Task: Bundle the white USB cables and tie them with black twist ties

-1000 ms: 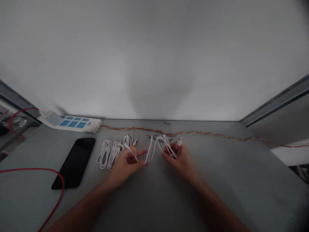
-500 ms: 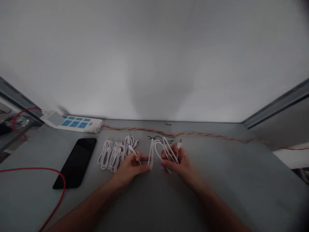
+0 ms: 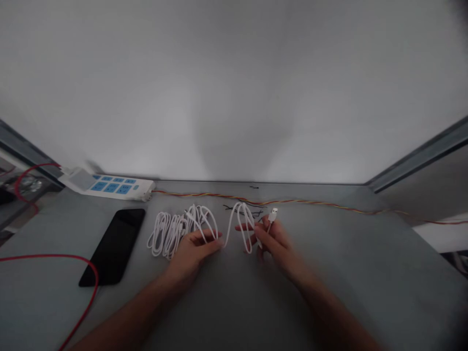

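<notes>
Between my hands runs a white USB cable, looped into a loose coil on each side. My left hand pinches the cable between thumb and fingers, with loops standing up above the fingertips. My right hand grips the other loops, and the USB plug sticks up beside its fingers. Several coiled white cables lie on the grey table just left of my left hand, partly hidden by it. Behind the held cable, thin black twist ties are scattered on the table.
A black phone lies at the left, with a red cable curving over its corner. Behind it sits a white power strip with a plugged-in adapter. Its twisted red-yellow cord runs along the white wall.
My left hand has moved its grip along the cable, and loops now stand above it. The cable's loops at my right hand are spread differently, with the USB plug turned slightly.
</notes>
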Demonstrator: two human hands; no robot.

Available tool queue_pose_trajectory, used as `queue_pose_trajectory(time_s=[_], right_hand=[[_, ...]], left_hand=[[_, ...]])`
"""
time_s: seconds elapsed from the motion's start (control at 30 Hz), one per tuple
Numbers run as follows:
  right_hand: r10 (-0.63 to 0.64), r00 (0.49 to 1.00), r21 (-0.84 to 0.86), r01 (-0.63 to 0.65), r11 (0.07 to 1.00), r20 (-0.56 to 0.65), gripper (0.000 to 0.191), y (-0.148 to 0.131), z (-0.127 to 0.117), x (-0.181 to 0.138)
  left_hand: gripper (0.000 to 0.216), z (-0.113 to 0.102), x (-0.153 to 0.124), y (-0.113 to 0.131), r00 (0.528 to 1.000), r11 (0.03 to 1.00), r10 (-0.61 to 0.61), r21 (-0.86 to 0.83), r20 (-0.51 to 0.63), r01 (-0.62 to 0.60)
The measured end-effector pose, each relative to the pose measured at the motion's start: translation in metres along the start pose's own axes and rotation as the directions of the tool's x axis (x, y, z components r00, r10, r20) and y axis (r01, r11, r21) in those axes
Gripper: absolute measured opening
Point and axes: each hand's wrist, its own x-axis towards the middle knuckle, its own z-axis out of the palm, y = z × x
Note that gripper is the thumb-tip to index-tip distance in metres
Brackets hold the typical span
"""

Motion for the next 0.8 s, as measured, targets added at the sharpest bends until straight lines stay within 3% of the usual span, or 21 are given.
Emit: queue_pose_trajectory(time_s=[0.17,0.27,0.37,0.47,0.57,0.67,0.8], right_hand=[[-0.006,0.993,-0.014,0.005,1.000,-0.120,0.045,0.009,0.005,0.005],[-0.021,0.981,-0.053,0.011,0.999,-0.190,0.047,0.017,0.010,0.007],[-0.068,0.970,-0.244,0.010,0.970,-0.234,0.043,0.024,0.014,0.006],[-0.106,0.959,-0.452,-0.026,0.892,-0.263,0.039,0.026,0.016,0.003],[-0.095,0.953,-0.552,-0.083,0.830,-0.287,0.041,0.027,0.017,0.002],[-0.046,0.961,-0.503,-0.102,0.858,-0.273,0.040,0.026,0.019,0.002],[-0.022,0.961,-0.295,-0.063,0.954,-0.277,0.046,0.025,0.018,0.005]], left_hand=[[0.021,-0.002,0.000,-0.003,0.997,0.971,0.076,0.225,0.024,-0.080],[0.026,-0.001,-0.001,-0.007,0.994,0.966,0.080,0.238,0.075,-0.096],[0.030,0.003,-0.004,-0.012,0.990,0.969,0.092,0.218,0.105,-0.113],[0.032,0.006,-0.006,-0.016,0.993,0.961,0.099,0.253,0.056,-0.110],[0.034,0.007,-0.006,-0.017,0.991,0.943,0.136,0.304,0.012,-0.133],[0.037,0.007,-0.004,-0.017,0.984,0.944,0.180,0.280,-0.003,-0.171],[0.039,0.007,-0.002,-0.014,0.974,0.959,0.221,0.193,-0.042,-0.209]])
